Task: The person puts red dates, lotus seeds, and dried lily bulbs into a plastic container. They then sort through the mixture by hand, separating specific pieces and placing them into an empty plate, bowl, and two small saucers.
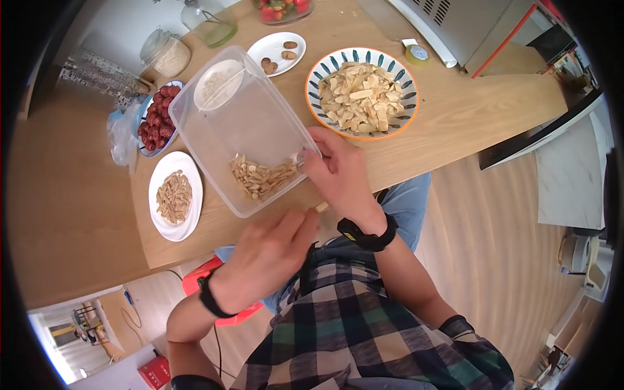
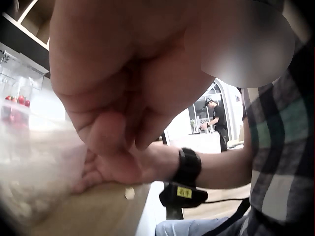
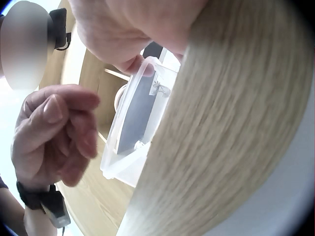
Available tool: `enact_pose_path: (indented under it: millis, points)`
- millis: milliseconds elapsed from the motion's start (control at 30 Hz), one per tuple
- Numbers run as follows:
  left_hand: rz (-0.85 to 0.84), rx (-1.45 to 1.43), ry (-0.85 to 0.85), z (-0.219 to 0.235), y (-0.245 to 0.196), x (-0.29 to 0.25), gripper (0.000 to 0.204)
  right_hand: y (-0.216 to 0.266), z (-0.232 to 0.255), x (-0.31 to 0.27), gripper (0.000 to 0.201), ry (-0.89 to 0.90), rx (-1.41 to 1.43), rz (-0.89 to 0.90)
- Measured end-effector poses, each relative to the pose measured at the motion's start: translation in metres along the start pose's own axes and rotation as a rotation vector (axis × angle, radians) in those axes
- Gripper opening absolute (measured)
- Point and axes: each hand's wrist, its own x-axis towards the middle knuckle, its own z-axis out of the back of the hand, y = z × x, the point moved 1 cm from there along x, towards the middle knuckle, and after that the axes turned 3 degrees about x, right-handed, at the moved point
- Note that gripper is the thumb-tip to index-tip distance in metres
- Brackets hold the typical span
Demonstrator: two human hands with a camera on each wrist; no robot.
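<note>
A clear plastic container (image 1: pixel 240 130) sits on the table near its front edge, a pile of pale brown slivers (image 1: pixel 257 177) in its near end. My right hand (image 1: pixel 341 172) grips its near right corner, thumb over the rim; the right wrist view also shows the container's rim (image 3: pixel 130 113) by those fingers. Just in front of the container, my left hand (image 1: pixel 266 250) hovers with fingers loosely curled. In the right wrist view that left hand (image 3: pixel 59 135) holds nothing visible. One loose sliver (image 1: pixel 322 207) lies at the table edge, close to the left fingertips.
A patterned bowl (image 1: pixel 312 120) of pale slices stands right of the container. To the left are a white plate (image 1: pixel 162 224) of slivers and a plate of red dates (image 1: pixel 158 120). Behind stand a small plate (image 1: pixel 260 51) with brown nuts, a grain jar (image 1: pixel 166 55) and a glass vase (image 1: pixel 211 26).
</note>
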Motion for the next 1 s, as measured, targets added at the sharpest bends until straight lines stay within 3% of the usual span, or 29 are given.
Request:
enact_pose_path:
  millis: [133, 200, 333, 433, 500, 633, 733, 833, 967, 1000]
  points:
    - [-0.009, 0.128, -0.057, -0.040, 0.004, 0.008, 0.037, 0.006, 0.001, -0.002, 0.031, 0.042, -0.015, -0.075]
    - [-0.079, 0.169, -0.166, -0.049, 0.008, 0.009, 0.032, 0.003, 0.001, -0.002, 0.031, 0.055, -0.025, -0.070]
    - [-0.078, 0.190, -0.109, -0.048, 0.003, -0.004, 0.030, 0.000, -0.001, -0.001, 0.031, 0.008, -0.002, -0.023]
    - [-0.084, 0.122, -0.097, -0.027, 0.004, -0.012, 0.024, 0.007, 0.000, -0.001, 0.031, 0.015, -0.030, -0.050]
    - [0.013, -0.187, -0.303, 0.001, 0.003, -0.013, 0.012, 0.007, 0.003, -0.001, 0.031, 0.021, -0.061, -0.067]
    - [0.127, -0.267, -0.354, 0.061, 0.015, 0.025, 0.008, 0.001, 0.001, 0.000, 0.031, 0.018, -0.049, 0.002]
    - [0.006, -0.210, -0.275, 0.079, 0.043, 0.079, 0.009, 0.008, 0.001, -0.001, 0.031, 0.013, -0.101, 0.002]
    - [-0.077, -0.200, -0.291, 0.068, 0.074, 0.123, 0.010, 0.008, 0.002, 0.000, 0.033, 0.024, -0.123, -0.028]
    - [-0.096, -0.113, -0.308, 0.087, 0.085, 0.107, 0.011, 0.010, 0.003, -0.001, 0.036, 0.056, -0.116, -0.036]
    - [0.028, -0.067, -0.129, 0.091, 0.088, 0.093, 0.015, 0.010, 0.003, -0.001, 0.036, 0.048, -0.107, -0.042]
